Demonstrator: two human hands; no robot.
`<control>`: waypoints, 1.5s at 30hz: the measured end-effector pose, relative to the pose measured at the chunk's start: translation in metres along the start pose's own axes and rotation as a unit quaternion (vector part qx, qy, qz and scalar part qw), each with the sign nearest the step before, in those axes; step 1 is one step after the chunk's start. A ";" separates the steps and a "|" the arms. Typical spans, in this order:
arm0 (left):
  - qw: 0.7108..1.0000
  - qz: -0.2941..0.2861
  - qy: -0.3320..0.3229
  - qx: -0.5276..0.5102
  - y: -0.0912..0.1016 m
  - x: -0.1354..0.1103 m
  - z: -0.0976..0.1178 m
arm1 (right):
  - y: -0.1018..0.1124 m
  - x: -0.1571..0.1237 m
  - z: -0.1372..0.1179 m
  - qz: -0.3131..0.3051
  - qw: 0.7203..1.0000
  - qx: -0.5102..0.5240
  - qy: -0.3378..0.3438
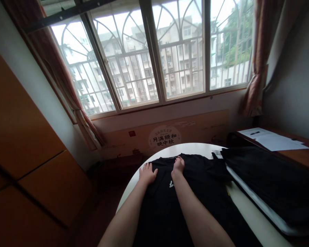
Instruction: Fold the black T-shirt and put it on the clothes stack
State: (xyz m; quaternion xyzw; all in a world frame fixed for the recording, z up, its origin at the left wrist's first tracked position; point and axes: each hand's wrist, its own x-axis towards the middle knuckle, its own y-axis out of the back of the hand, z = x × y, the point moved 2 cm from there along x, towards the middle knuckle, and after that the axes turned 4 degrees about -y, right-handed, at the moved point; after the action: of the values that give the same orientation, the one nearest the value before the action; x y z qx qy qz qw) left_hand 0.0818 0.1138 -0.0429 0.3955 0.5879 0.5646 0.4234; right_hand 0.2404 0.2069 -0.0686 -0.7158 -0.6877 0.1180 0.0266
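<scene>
A black T-shirt (195,181) lies spread over a round white table (193,146), its neckline toward the window. Part of a white print shows on its chest, mostly covered by my right forearm. My left hand (148,174) rests flat on the shirt's left shoulder area, fingers spread. Close to the collar, my right hand (178,165) is closed, its fingers curled at the neckline. Whether cloth is pinched inside those fingers is hard to see, but they touch the shirt.
More dark clothing (270,178) is piled at the right, with a pale edge beneath it. Behind it, white paper sheets (271,139) lie on a brown wooden desk (296,156). Orange-brown cabinets (43,185) stand at the left. A printed board (195,130) leans under the barred window.
</scene>
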 end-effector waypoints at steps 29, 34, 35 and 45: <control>0.957 0.099 -0.243 -0.122 0.021 -0.041 0.252 | 0.266 0.043 -0.131 -0.035 0.773 -0.619 0.133; 0.962 0.081 -0.212 -0.154 0.013 -0.019 0.273 | 0.266 0.055 -0.134 -0.012 0.798 -0.587 0.135; 0.962 0.079 -0.208 -0.156 0.011 -0.017 0.275 | 0.268 0.059 -0.137 -0.010 0.807 -0.574 0.137; 0.975 0.048 -0.174 -0.131 -0.006 -0.007 0.294 | 0.275 0.092 -0.130 0.011 0.919 -0.382 0.099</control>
State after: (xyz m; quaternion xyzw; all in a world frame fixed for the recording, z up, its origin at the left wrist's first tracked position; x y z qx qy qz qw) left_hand 0.3615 0.2040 -0.0497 0.4564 0.4068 0.5786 0.5398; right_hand 0.5381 0.2994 -0.0096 -0.6871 -0.6664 -0.2248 -0.1827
